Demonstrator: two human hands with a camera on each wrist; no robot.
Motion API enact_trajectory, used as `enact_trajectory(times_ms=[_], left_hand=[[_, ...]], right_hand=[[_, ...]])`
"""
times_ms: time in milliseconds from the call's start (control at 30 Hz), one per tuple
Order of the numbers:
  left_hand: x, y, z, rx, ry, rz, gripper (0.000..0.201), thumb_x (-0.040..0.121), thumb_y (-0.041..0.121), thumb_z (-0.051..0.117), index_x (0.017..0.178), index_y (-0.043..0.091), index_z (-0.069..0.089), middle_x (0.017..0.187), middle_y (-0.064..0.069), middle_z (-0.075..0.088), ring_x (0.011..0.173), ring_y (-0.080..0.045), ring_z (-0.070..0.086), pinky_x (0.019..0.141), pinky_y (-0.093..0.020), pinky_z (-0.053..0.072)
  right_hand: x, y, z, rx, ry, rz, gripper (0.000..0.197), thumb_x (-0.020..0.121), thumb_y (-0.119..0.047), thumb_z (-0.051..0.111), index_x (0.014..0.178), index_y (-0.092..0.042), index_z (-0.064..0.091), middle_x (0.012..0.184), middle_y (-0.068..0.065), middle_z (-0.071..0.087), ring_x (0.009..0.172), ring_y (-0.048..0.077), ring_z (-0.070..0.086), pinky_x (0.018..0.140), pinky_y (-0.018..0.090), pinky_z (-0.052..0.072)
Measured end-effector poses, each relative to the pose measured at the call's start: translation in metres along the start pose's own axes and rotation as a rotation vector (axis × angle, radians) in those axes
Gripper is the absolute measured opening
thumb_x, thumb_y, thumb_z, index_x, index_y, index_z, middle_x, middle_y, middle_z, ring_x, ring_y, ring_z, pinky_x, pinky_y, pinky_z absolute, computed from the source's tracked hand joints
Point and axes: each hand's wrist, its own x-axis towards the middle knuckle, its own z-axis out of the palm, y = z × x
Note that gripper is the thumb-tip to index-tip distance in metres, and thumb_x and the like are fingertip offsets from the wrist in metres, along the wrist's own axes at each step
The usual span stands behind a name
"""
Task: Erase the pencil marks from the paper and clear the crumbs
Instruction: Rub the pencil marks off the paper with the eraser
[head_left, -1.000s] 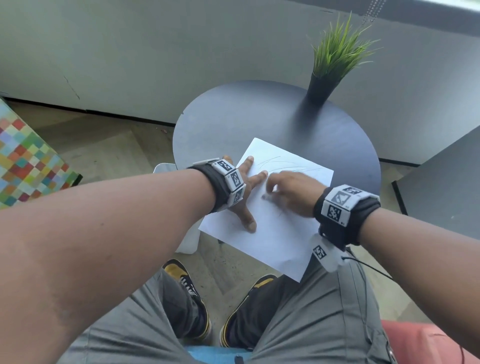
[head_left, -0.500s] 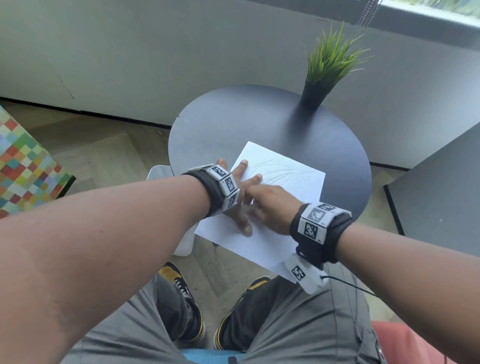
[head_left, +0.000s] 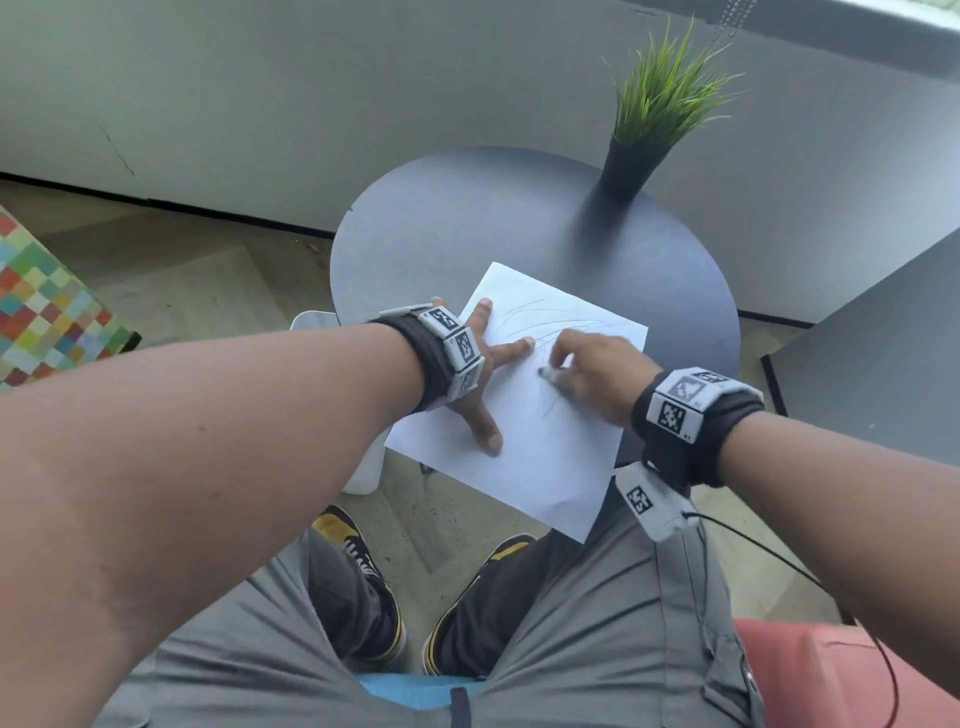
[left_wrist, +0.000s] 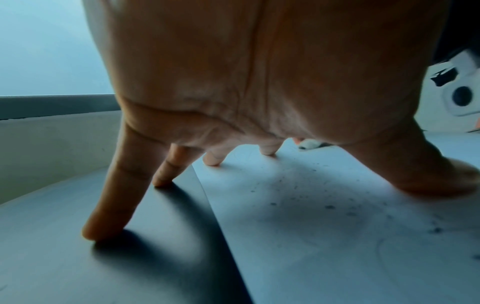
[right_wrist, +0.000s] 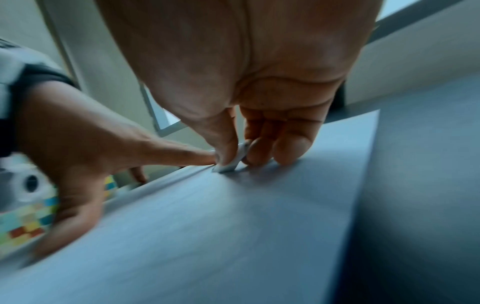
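A: Where does the job stand?

B: The white sheet of paper (head_left: 540, 457) lies on the round dark tabletop (head_left: 467, 228), its near corner overhanging the edge. The left hand (head_left: 480, 384) is spread flat, fingers straight, pinning the sheet. The right hand (head_left: 592, 374) has its grip clamped on a small white eraser (right_wrist: 230, 164), thumb on one side and fingers on the other, its lower edge touching the paper.

A: Any marks left?

B: Yes, faint curved pencil marks (head_left: 524, 317) remain toward the far corner, and dark crumbs (left_wrist: 311, 197) lie scattered under the left palm.

A: How would you do this well?

B: I'd rub in short strokes away from the pinning fingers, so the sheet stays taut rather than buckling. Keep the pressure moderate; the overhanging part has no support. Brush the crumbs off last.

A: Anything nearby to mind?

B: A green grass plant in a black pot (head_left: 631, 166) stands well apart at the tabletop's far side.
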Motion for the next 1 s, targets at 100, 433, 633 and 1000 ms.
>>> enact_trajectory(times_ms=[100,433,633,1000], left_hand=[[0.000,0.000,-0.001,0.010,-0.001,-0.004,0.137,0.041,0.095,0.062,0.142,0.060,-0.022,0.160,-0.007,-0.029,0.141,-0.061,-0.001,0.111,-0.067,0.020],[0.005,-0.001,-0.003,0.090,0.015,0.056,0.144,0.042,0.094,0.064,0.149,0.048,-0.020,0.161,-0.003,-0.027,0.146,-0.047,0.018,0.116,-0.062,0.018],[0.008,0.003,-0.005,0.124,0.043,0.075,0.153,0.029,0.099,0.058,0.151,0.044,-0.017,0.164,-0.003,-0.016,0.147,-0.047,-0.007,0.110,-0.071,0.017],[0.005,0.009,0.003,0.051,0.060,0.068,0.145,0.048,0.091,0.065,0.155,0.036,-0.015,0.163,-0.004,-0.021,0.149,-0.041,-0.009,0.112,-0.066,0.019]], right_hand=[[-0.008,-0.001,0.003,-0.037,-0.041,-0.051,0.025,0.093,-0.049,0.051,0.102,-0.026,0.056,0.105,0.000,0.059,0.097,0.021,0.052,0.082,0.034,0.044],[-0.022,-0.014,0.000,-0.104,-0.156,-0.086,0.021,0.099,-0.036,0.040,0.107,-0.016,0.042,0.092,0.007,0.056,0.084,0.030,0.052,0.069,0.036,0.043],[-0.009,-0.007,-0.005,-0.076,-0.074,0.011,0.026,0.097,-0.046,0.043,0.103,-0.021,0.047,0.092,0.006,0.059,0.086,0.030,0.056,0.072,0.035,0.047],[-0.010,-0.008,-0.003,-0.021,-0.061,0.061,0.025,0.098,-0.042,0.042,0.106,-0.018,0.047,0.095,0.008,0.058,0.088,0.032,0.056,0.075,0.038,0.049]])
